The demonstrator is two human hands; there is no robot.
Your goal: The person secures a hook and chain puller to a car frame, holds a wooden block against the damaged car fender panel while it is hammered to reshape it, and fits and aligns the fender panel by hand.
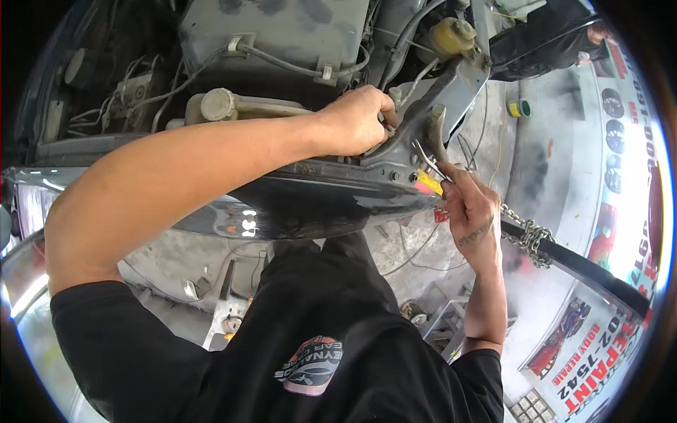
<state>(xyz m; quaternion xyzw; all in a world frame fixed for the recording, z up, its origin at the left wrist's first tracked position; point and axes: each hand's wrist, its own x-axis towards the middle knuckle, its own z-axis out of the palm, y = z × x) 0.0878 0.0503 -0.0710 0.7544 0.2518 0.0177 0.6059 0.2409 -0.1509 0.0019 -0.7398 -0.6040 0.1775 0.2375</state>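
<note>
Grey, worn concrete floor [431,248] shows left of the heaped chain [537,242]; a green can [519,108] sits above the chain, a metal frame [451,310] below-left of it, a lettered banner [580,349] below-right, another banner [615,137], brightly lit, upper-right.

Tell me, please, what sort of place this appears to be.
Most likely a car body repair workshop: a vehicle's engine bay lies exposed, a printed banner at lower right reads "BODY REPAIR", and a heavy chain is looped around a dark beam.

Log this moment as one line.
Left hand: at engine-bay front edge, grip unclear | right hand: holding metal plier-like tool | nearby: yellowish reservoir
</note>
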